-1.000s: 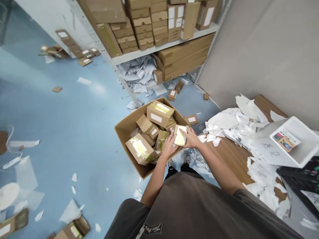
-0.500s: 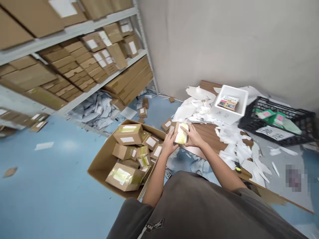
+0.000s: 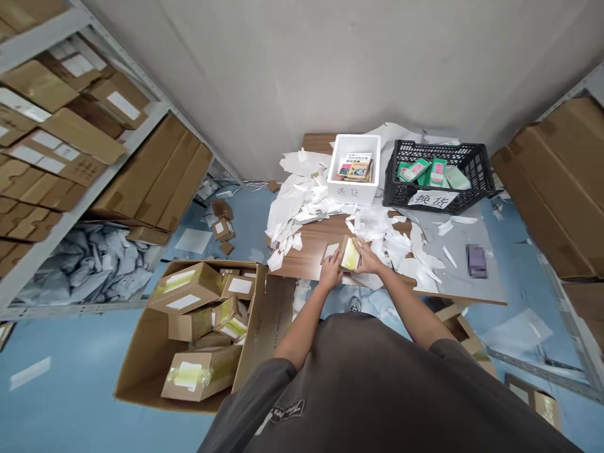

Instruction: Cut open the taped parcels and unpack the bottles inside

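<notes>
A small cardboard parcel [image 3: 350, 253] wrapped in yellowish tape is held between both my hands, just above the low wooden board [image 3: 306, 248]. My left hand [image 3: 331, 272] grips its left side, fingers curled round it. My right hand [image 3: 369, 258] closes on its right side and top. Torn white paper scraps [image 3: 302, 204] lie all round it on the board. On the floor to the lower left stands a big open carton [image 3: 141, 365] holding several similar taped parcels.
A white foam box [image 3: 355, 189] with colourful packs and a black plastic crate [image 3: 434, 201] with green packs stand at the board's far end. Metal shelving [image 3: 75, 201] stacked with cartons runs along the left; large cartons [image 3: 557, 182] are on the right. Small boxes litter the blue floor.
I have lifted the small parcel out of the open carton and carried it right, over the wooden board. My view has swung from the carton to the board.
</notes>
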`<state>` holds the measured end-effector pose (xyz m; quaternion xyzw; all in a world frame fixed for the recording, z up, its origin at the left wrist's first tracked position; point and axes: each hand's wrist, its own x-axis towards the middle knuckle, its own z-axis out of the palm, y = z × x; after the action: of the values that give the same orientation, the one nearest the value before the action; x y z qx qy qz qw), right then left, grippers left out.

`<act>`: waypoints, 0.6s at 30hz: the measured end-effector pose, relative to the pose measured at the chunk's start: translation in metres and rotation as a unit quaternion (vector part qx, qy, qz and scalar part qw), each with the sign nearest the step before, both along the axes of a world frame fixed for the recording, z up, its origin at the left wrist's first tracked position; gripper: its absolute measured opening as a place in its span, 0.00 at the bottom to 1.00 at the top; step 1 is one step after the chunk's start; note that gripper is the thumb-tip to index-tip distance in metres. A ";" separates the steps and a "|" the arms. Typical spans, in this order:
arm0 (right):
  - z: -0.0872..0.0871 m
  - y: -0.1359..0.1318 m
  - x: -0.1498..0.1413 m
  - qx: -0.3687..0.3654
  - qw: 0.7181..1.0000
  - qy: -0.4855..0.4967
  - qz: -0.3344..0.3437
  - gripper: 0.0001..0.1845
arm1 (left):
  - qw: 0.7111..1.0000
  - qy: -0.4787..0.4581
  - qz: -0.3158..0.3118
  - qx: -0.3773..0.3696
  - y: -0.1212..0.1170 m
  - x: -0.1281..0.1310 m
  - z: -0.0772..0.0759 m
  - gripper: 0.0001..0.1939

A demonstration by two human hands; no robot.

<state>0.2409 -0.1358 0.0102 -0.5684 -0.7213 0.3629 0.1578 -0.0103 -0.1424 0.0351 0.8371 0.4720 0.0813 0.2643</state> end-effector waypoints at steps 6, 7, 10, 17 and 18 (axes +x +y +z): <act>-0.012 -0.011 0.039 -0.096 0.993 -0.021 -0.068 0.85 | 0.997 0.033 -0.014 -0.063 0.014 0.011 -0.015 0.49; -0.015 -0.016 0.042 -0.106 0.990 -0.027 -0.084 0.85 | 0.995 0.053 -0.007 -0.081 0.016 0.010 -0.019 0.49; -0.023 -0.035 0.045 -0.099 0.989 -0.036 -0.106 0.82 | 0.989 0.091 0.002 -0.114 0.019 0.005 -0.029 0.49; -0.040 -0.037 0.031 -0.096 0.979 -0.088 -0.159 0.74 | 0.987 0.037 0.038 -0.154 0.033 0.000 -0.051 0.48; -0.041 -0.029 0.030 -0.099 0.977 -0.098 -0.161 0.75 | 0.985 0.020 0.047 -0.165 0.036 0.001 -0.055 0.48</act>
<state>0.2706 -0.1649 -0.0307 -0.7227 -0.5927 0.3449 0.0856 -0.0098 -0.1063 -0.0195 0.7603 0.5232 -0.0024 0.3850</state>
